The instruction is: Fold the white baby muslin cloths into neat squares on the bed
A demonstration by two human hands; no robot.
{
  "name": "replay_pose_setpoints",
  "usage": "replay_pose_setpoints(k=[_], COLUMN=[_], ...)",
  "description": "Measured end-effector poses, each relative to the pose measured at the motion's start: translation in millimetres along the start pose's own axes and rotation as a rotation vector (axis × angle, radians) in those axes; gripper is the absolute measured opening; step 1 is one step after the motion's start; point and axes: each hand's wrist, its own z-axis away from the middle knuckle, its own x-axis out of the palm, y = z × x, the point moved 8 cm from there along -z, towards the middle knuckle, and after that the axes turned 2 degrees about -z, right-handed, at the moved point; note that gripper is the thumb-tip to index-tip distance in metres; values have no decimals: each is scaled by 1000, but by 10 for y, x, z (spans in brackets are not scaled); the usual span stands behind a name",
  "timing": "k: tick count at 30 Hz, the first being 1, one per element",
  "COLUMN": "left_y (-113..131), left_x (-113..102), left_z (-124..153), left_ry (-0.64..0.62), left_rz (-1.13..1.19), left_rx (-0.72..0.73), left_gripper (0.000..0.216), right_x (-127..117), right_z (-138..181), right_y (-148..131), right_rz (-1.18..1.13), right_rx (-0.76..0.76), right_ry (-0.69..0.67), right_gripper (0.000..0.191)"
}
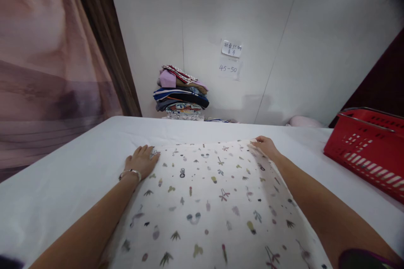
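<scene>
A white cloth (208, 201) printed with small plants and rainbows lies spread over the table, running down past the bottom of the view. My left hand (142, 162) rests flat with fingers stretched at the cloth's far left corner, a bracelet on its wrist. At the far right corner, my right hand (265, 145) pinches the cloth's edge, with its fingertips partly tucked out of sight. Between the hands the far edge runs nearly straight.
A red plastic basket (372, 151) stands on the white table (63, 172) at the right. Behind the table, folded fabrics (181, 92) are stacked against the wall, below and left of paper notes (231, 49). A pinkish curtain (53, 71) hangs at the left.
</scene>
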Motion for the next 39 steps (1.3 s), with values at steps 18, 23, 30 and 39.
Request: replay_pose_setpoints(k=[18,23,30,39], left_y=[-11,-22,10,19], left_x=[20,58,69,74], left_z=[9,5,42,79], left_ry=[7,-19,-27,-63], left_rz=[10,-4,-17,-9], left_rx=[-1,-8,11,11], left_gripper=[65,66,62,63], right_x=[-114,23,221,793], right_z=[-236,-301,-259,106], right_y=[44,129,100,-345], right_rz=[139,320,585,705], right_rx=[21,51,-6,-508], right_ry=[201,176,100,-188], right_gripper=[29,35,39,51])
